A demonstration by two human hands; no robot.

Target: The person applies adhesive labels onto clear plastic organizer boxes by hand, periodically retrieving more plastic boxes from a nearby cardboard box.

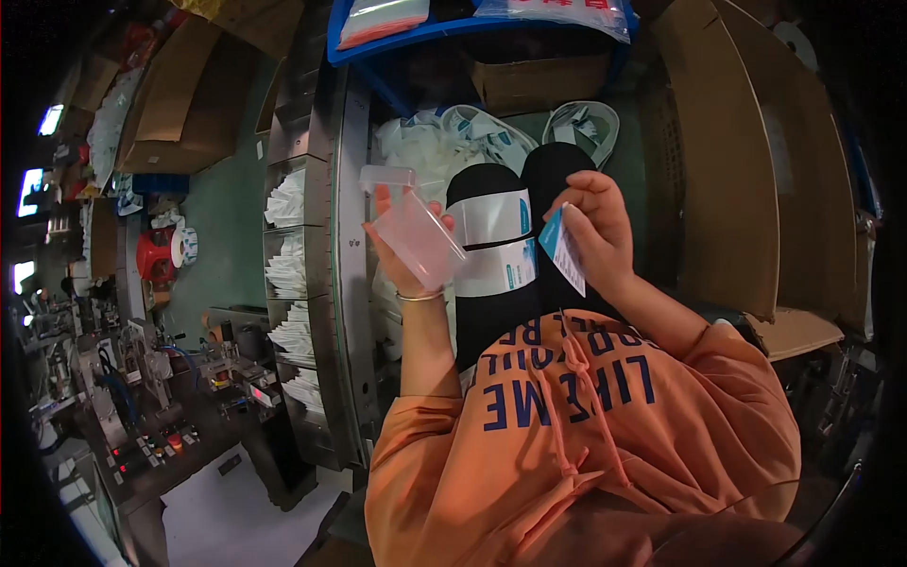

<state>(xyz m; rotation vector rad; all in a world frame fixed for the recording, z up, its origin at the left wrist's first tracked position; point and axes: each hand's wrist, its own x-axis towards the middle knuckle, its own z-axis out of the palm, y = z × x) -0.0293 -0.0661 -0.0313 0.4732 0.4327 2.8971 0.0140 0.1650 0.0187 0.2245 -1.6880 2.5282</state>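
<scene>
My left hand [402, 260] is closed around a clear plastic box [423, 238]. The box is tilted, and its small lid [387, 178] stands open at the upper end. Between the thumb and fingers of my right hand [602, 227] is a blue-and-white printed card [561, 248], held apart from the box. On my dark-trousered thigh, between the hands, lie two white strips with blue printed ends: an upper strip [489, 217] and a lower strip [493, 268].
A metal rack [307, 255] with stacks of white packets [291, 331] runs along my left. Clear plastic pieces [416, 142] and white rolls of labels [581, 132] lie beyond my knees, under a blue bin [406, 40]. Cardboard boxes [723, 161] stand right; machinery [142, 378] is far left.
</scene>
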